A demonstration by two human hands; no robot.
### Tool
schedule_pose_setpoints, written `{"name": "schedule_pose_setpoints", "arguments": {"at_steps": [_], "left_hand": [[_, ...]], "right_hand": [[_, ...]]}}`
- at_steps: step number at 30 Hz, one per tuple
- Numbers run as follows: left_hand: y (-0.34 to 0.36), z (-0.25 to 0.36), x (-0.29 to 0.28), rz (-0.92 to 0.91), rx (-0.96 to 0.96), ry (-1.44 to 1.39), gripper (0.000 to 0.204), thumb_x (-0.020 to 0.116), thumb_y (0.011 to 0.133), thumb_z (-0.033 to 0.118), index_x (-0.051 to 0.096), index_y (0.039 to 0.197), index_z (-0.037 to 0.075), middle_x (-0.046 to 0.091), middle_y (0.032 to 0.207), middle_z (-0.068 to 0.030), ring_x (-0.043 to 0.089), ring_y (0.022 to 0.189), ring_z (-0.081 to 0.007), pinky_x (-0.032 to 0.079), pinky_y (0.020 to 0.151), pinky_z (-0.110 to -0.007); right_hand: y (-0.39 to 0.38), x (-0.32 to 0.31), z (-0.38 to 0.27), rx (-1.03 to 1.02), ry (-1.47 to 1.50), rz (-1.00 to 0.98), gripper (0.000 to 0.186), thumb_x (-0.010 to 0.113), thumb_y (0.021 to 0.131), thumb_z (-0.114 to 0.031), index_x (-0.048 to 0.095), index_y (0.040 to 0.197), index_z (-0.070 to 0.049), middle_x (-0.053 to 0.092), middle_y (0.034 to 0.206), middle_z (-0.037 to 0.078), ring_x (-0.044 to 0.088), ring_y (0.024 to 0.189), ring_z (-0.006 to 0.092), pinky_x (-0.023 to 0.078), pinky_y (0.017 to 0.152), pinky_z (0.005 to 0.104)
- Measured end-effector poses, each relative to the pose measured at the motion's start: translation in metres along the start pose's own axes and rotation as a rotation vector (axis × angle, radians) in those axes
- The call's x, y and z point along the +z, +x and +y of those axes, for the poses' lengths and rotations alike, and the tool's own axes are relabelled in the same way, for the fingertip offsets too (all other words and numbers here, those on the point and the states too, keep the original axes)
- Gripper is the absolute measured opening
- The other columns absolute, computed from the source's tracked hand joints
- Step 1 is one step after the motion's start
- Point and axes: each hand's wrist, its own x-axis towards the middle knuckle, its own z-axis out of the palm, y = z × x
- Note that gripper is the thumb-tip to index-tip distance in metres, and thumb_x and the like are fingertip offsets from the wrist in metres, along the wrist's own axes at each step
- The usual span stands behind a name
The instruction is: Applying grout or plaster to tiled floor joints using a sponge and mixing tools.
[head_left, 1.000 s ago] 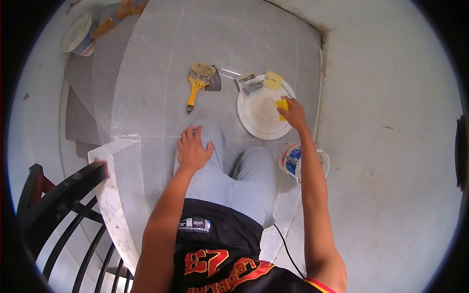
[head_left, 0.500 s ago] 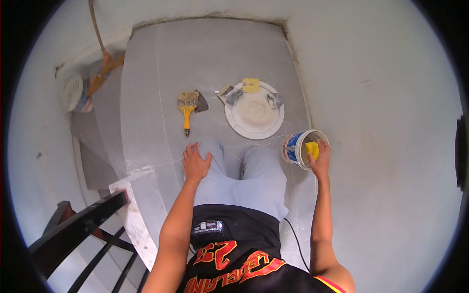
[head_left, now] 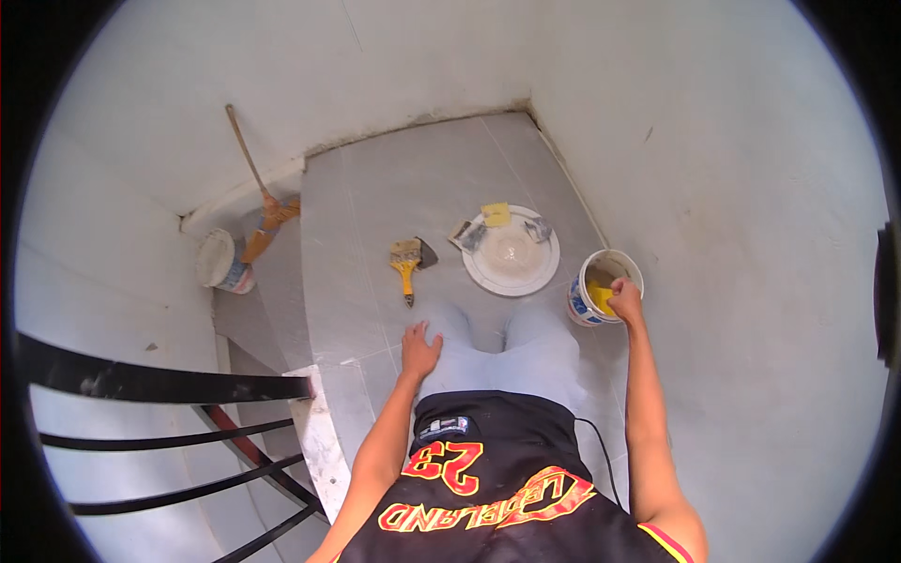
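Note:
My right hand [head_left: 626, 300] is at the rim of a white and blue bucket [head_left: 584, 302], its fingers closed on a flat yellow piece [head_left: 602, 294] that reaches inside. Whether that piece is a plastic spreader or a sponge I cannot tell; grey-white material lines the bucket. My left hand [head_left: 420, 351] lies against my left knee with fingers spread, holding nothing. Ahead of it a wide paintbrush with a yellow handle [head_left: 406, 284] rests on the floor, partly over a dark, flat blade [head_left: 428, 253]. A round white lid [head_left: 514, 285] carries pale paste in its middle.
Along the lid's far rim lie a yellow notched spreader [head_left: 496, 215] and two smeared scrapers [head_left: 466, 236]. Another bucket [head_left: 218, 261] and a broom [head_left: 267, 225] stand at far left, by a lower step. A black railing [head_left: 169, 383] runs along my left; a wall [head_left: 741, 310] rises at right.
The view has tilted and shifted, so the floor things appear lower and farther right. My right hand has turned, and the yellow piece sits deeper in the bucket. My left hand stays at the knee.

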Motion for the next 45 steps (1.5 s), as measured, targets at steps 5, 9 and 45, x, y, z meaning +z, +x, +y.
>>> {"name": "schedule_pose_setpoints", "arguments": {"at_steps": [5, 9, 45], "left_hand": [[-0.025, 0.024, -0.023, -0.059, -0.010, -0.131, 0.053, 0.058, 0.083, 0.035, 0.048, 0.126, 0.005, 0.047, 0.117, -0.0241, 0.044, 0.110, -0.0399, 0.035, 0.097, -0.044], [-0.049, 0.010, -0.030, 0.007, -0.070, -0.174, 0.052, 0.058, 0.084, 0.035, 0.048, 0.126, 0.005, 0.042, 0.123, -0.0234, 0.040, 0.115, -0.0388, 0.033, 0.099, -0.044], [-0.164, 0.046, -0.088, 0.248, -0.026, -0.287, 0.042, 0.061, 0.077, 0.016, 0.052, 0.114, -0.001, 0.044, 0.118, -0.0213, 0.041, 0.113, -0.0353, 0.031, 0.099, -0.042]], "right_hand": [[0.002, -0.014, 0.017, -0.187, 0.208, -0.068, 0.019, 0.053, 0.059, -0.001, 0.062, 0.075, -0.004, 0.064, 0.076, 0.018, 0.063, 0.075, 0.0331, 0.048, 0.068, 0.0413], [-0.011, -0.009, -0.028, 0.420, -0.060, -0.063, 0.029, 0.056, 0.059, -0.002, 0.067, 0.086, -0.002, 0.065, 0.083, 0.019, 0.064, 0.089, 0.0325, 0.048, 0.081, 0.0369], [-0.274, -0.063, -0.059, 0.128, 0.472, -0.324, 0.054, 0.054, 0.083, -0.034, 0.038, 0.122, 0.000, 0.036, 0.131, 0.018, 0.041, 0.116, 0.0300, 0.039, 0.091, 0.0389]]}}
